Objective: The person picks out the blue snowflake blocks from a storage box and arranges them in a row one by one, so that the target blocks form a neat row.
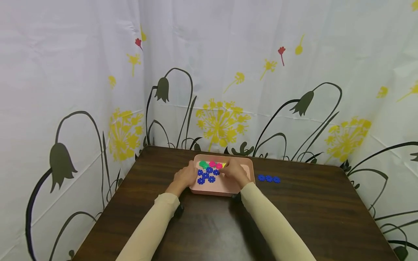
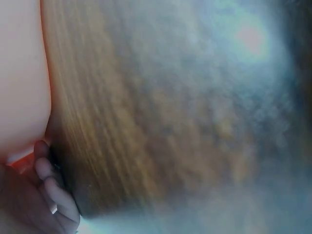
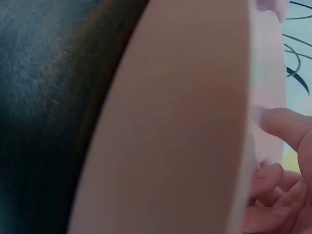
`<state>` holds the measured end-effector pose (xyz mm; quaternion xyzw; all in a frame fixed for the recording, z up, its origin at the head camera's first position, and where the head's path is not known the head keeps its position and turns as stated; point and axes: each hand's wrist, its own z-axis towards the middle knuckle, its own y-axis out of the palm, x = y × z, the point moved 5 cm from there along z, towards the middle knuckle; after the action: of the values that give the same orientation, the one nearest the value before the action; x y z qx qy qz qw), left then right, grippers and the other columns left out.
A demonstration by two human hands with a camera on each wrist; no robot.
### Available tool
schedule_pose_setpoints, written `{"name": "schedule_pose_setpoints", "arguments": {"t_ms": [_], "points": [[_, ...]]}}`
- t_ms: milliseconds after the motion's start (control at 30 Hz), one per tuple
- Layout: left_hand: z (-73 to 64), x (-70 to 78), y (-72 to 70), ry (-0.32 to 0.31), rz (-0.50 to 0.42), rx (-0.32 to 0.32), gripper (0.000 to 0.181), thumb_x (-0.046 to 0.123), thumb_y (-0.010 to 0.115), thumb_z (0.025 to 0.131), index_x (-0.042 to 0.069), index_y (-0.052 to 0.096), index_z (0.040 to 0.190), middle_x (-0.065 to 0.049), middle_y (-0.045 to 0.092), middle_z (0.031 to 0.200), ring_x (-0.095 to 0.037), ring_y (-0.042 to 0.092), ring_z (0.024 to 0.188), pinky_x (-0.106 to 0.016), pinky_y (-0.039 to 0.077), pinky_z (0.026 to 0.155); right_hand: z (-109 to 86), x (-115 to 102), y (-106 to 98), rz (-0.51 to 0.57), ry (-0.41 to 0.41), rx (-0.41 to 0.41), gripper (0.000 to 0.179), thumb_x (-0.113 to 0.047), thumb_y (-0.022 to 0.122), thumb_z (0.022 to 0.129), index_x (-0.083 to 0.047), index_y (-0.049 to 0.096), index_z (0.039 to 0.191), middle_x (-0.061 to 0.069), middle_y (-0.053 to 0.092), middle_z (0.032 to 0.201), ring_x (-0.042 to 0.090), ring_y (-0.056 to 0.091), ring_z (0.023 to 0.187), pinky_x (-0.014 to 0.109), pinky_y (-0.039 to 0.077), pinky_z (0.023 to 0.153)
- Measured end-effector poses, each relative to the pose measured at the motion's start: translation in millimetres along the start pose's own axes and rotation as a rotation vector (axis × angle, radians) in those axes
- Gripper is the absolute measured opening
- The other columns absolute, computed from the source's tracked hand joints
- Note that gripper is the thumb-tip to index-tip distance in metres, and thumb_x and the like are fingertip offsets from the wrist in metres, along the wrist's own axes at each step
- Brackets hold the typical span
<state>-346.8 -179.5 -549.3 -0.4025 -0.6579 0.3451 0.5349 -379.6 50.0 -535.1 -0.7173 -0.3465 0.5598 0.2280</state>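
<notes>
A shallow pink tray (image 1: 222, 188) holds several blue notched, flower-shaped discs (image 1: 211, 179), with green discs (image 1: 203, 164) and pink discs (image 1: 212, 164) behind them. My left hand (image 1: 186, 176) grips the tray's left side; in the left wrist view its fingers (image 2: 61, 200) curl at the tray wall. Over the right half of the tray, my right hand (image 1: 236, 172) reaches down with its fingertips beside the pink discs and a bit of yellow (image 1: 224, 165). The tray wall (image 3: 170, 122) hides much of the right wrist view, and I cannot tell whether these fingers pinch a disc.
Three blue discs (image 1: 269, 178) lie in a row on the dark wooden table (image 1: 313, 203), right of the tray. A white curtain (image 1: 222, 54) with printed flowers hangs behind the table's far edge and along both sides.
</notes>
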Motion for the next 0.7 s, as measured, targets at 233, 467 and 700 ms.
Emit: {"name": "schedule_pose_setpoints", "arguments": {"t_ms": [233, 467, 700], "points": [[18.7, -11.9, 12.0, 0.016, 0.000, -0.001, 0.047, 0.036, 0.035, 0.113, 0.006, 0.040, 0.148, -0.020, 0.069, 0.118, -0.035, 0.065, 0.093, -0.059, 0.053, 0.093, -2.0, 2.8, 8.0, -0.002, 0.035, 0.017, 0.034, -0.042, 0.083, 0.094, -0.013, 0.067, 0.088, 0.004, 0.070, 0.083, 0.023, 0.062, 0.081, 0.041, 0.043, 0.076], [16.4, -8.4, 10.8, 0.025, -0.008, -0.010, 0.049, 0.037, 0.036, 0.112, 0.005, 0.040, 0.149, -0.020, 0.069, 0.121, -0.033, 0.065, 0.092, -0.058, 0.053, 0.093, 9.9, 13.2, 20.7, 0.021, -0.001, 0.032, 0.038, -0.048, 0.083, 0.093, -0.014, 0.065, 0.089, 0.004, 0.068, 0.083, 0.024, 0.060, 0.076, 0.042, 0.042, 0.071], [17.3, -11.9, 11.8, 0.034, -0.018, 0.008, 0.044, 0.034, 0.038, 0.112, 0.005, 0.042, 0.143, -0.021, 0.069, 0.116, -0.035, 0.065, 0.090, -0.059, 0.054, 0.090, 5.5, 8.5, 19.2, 0.051, 0.030, 0.019, 0.031, -0.038, 0.082, 0.095, -0.012, 0.066, 0.087, 0.006, 0.066, 0.081, 0.025, 0.059, 0.077, 0.043, 0.041, 0.072]]}}
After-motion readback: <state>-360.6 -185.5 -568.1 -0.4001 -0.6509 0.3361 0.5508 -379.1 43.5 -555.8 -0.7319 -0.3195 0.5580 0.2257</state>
